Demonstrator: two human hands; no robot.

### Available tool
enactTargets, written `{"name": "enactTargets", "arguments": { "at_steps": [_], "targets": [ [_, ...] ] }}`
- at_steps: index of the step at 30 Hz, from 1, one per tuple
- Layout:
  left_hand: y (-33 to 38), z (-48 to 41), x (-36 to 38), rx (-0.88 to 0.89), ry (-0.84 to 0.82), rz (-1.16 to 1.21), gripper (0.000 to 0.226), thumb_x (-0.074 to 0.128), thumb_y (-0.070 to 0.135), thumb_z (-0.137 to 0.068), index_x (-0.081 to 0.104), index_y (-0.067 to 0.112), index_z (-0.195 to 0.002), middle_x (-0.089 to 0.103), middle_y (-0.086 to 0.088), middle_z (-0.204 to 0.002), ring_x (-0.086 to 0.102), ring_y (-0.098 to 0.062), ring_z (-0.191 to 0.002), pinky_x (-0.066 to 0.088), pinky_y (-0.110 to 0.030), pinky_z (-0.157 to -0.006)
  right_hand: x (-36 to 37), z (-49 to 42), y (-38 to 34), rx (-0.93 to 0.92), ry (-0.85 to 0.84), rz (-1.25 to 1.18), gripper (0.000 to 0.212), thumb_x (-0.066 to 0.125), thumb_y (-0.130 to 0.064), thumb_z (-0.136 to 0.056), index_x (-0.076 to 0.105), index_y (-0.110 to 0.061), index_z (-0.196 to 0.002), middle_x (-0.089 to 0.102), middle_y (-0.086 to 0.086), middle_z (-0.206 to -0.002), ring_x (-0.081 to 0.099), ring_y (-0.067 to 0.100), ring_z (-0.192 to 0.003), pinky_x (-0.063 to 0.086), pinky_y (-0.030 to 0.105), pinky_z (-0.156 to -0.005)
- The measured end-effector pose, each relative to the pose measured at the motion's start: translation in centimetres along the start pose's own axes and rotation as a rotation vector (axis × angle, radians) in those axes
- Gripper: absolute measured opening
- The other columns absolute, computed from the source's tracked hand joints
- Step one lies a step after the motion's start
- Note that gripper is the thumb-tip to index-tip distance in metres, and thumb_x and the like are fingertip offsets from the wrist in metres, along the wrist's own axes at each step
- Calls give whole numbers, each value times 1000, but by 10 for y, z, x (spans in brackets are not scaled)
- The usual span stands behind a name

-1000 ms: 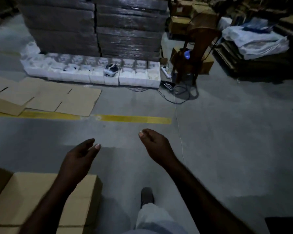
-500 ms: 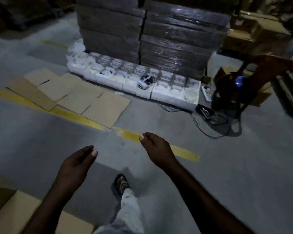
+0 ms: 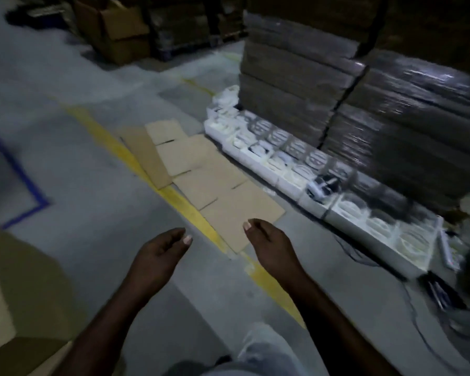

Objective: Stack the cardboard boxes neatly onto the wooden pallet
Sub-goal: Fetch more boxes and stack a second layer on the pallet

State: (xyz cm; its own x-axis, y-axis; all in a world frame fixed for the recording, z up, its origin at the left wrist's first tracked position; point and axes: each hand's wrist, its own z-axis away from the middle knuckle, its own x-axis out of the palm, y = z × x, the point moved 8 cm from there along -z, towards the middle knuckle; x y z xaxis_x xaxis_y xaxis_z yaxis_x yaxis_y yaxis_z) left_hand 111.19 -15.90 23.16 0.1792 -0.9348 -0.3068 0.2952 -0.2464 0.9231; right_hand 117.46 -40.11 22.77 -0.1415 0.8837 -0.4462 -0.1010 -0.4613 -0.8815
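Head view: left grip (image 3: 160, 256) and right grip (image 3: 272, 248), both empty with fingers loosely spread, above the floor at lower centre; cardboard box (image 3: 17, 289) at lower left; flattened cardboard sheets (image 3: 215, 191) at centre, overlapping the yellow line (image 3: 193, 213)

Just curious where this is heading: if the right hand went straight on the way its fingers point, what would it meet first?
Probably the flat cardboard sheets on the floor ahead of the right hand; height unclear.

No words, labels or numbers are showing clearly enough to read. Only marks are appearing on the floor (image 3: 79, 253): a yellow line (image 3: 186, 206) crossing the centre diagonally and a blue line (image 3: 25, 176) at left.
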Motion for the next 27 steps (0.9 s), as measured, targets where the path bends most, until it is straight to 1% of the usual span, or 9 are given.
{"name": "enactTargets", "arguments": {
  "at_steps": [2, 5, 10, 13, 15, 17, 19, 22, 27],
  "targets": [
    [-6, -31, -27, -18, 84, -13, 60, 63, 55, -77, 65, 22, -126, 65, 8, -124, 62, -9, -111, 50, -40, -101, 29, -47, -26, -66, -76, 32, 29, 54, -45, -98, 62, -21, -83, 59, -9, -70, 54, 8, -72, 45, 31, -75],
    [-19, -74, -73, -64, 234, 12, 59, 63, 54, -76, 66, 20, -124, 67, 5, -122, 63, -9, -109, 50, -38, -99, 82, -117, -57, -116, -212, 67, 31, 53, -44, -99, 59, -22, -79, 57, -1, -69, 52, 12, -68, 41, 31, -68],
    [-33, -153, -150, -136, 434, 55, 63, 65, 63, -79, 64, 22, -127, 64, 12, -121, 60, -9, -114, 47, -38, -103, 182, -239, -120, -224, -383, 51, 29, 56, -41, -98, 60, -20, -80, 57, 6, -69, 49, 10, -63, 40, 30, -64],
    [-28, -188, -195, -190, 520, 15, 53, 62, 49, -87, 62, 17, -130, 62, 7, -126, 58, -11, -118, 43, -33, -106, 239, -292, -166, -307, -507, 88, 38, 54, -45, -99, 56, -12, -80, 49, 4, -64, 45, 13, -60, 37, 33, -61],
    [-27, -210, -234, -197, 641, -25, 63, 58, 62, -82, 64, 18, -128, 63, 8, -124, 59, -12, -117, 45, -35, -104, 285, -326, -205, -391, -597, 110, 42, 53, -44, -100, 56, -5, -84, 52, 10, -68, 47, 16, -62, 37, 36, -63],
    [-28, -222, -272, -235, 731, -48, 66, 56, 65, -80, 66, 18, -126, 63, 9, -122, 60, -13, -116, 46, -32, -100, 332, -348, -239, -445, -685, 128, 40, 52, -41, -101, 56, -6, -83, 48, 5, -64, 43, 11, -60, 35, 34, -63],
    [-32, -232, -305, -263, 791, -52, 52, 57, 50, -87, 66, 16, -125, 62, 9, -123, 59, -11, -114, 41, -24, -93, 381, -365, -269, -470, -767, 136, 34, 53, -40, -101, 58, -15, -78, 49, -9, -60, 42, 4, -57, 34, 31, -62],
    [-49, -245, -360, -322, 905, 36, 38, 60, 33, -93, 67, 12, -124, 62, 4, -124, 58, -12, -112, 38, -23, -91, 457, -387, -299, -458, -850, 136, 28, 55, -40, -99, 57, -30, -73, 57, -18, -63, 52, 2, -65, 37, 25, -64],
    [-95, -280, -468, -340, 1039, 119, 37, 60, 49, -85, 73, 27, -112, 70, 9, -116, 64, -9, -110, 49, -32, -97, 587, -417, -353, -445, -941, 104, 15, 57, -39, -98, 66, -33, -87, 68, -16, -83, 65, 6, -85, 47, 25, -80]
  ]
}}
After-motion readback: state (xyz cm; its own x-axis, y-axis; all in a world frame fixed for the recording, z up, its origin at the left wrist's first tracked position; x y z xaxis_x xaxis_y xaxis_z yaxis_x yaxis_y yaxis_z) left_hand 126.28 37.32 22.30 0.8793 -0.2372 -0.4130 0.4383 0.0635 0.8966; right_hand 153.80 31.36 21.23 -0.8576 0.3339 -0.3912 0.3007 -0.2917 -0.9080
